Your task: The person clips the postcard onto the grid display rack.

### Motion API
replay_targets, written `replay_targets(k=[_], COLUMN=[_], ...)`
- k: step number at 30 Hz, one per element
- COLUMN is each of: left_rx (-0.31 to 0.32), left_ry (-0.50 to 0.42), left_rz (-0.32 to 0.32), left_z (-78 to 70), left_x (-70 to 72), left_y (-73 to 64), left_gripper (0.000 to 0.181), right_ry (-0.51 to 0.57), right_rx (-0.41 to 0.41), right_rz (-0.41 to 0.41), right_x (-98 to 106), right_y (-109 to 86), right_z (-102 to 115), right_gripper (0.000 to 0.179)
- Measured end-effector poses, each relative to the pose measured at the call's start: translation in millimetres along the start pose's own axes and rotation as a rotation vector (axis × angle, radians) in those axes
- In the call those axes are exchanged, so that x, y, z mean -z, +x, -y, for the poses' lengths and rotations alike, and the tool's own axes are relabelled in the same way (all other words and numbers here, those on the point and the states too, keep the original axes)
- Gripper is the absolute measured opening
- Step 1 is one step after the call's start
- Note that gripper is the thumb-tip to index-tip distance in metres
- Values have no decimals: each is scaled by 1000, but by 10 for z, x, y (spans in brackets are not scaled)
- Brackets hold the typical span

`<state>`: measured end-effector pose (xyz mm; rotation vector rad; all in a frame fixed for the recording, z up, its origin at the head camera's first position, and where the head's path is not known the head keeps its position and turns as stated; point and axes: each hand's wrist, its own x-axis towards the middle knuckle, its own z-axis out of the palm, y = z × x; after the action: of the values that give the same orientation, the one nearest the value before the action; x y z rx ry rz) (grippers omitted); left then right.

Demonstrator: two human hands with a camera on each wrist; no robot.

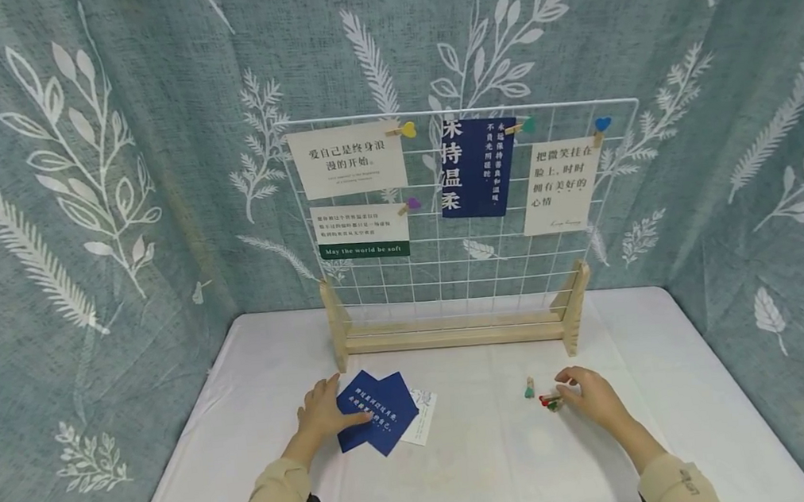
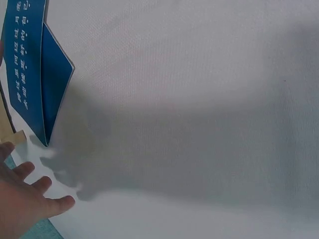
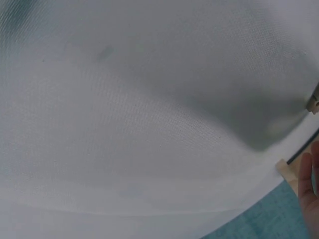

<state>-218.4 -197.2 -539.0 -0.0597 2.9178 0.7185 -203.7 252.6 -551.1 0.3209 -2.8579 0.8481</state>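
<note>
With the left hand (image 1: 322,409) spread at the blue cards (image 1: 389,400), lower left of centre on my feed, I'd free just one, while the right hand (image 1: 594,397), grip unclear to me, singles out one of the clips (image 1: 550,402), lower right.

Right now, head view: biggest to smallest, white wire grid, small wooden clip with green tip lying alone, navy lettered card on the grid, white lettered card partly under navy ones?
1. White wire grid
2. Navy hanging card
3. White tabletop card, visible part only
4. Green-tipped wooden clip
</note>
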Motion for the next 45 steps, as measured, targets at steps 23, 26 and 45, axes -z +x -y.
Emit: replay_targets(k=[23, 26, 45], left_rx=[61, 49, 59], left_ry=[57, 76, 36], left_rz=[87, 77, 75], left_z=[32, 23, -19], left_x=[-53, -47, -40], left_y=[-88, -111, -101], left_gripper=[114, 108, 102], right_ry=[6, 16, 9], right_rx=[13, 16, -25], right_rz=[-17, -13, -4], right_x=[-87, -71, -166], right_y=[43, 39, 130], right_z=[71, 101, 182], right_gripper=[9, 9, 9])
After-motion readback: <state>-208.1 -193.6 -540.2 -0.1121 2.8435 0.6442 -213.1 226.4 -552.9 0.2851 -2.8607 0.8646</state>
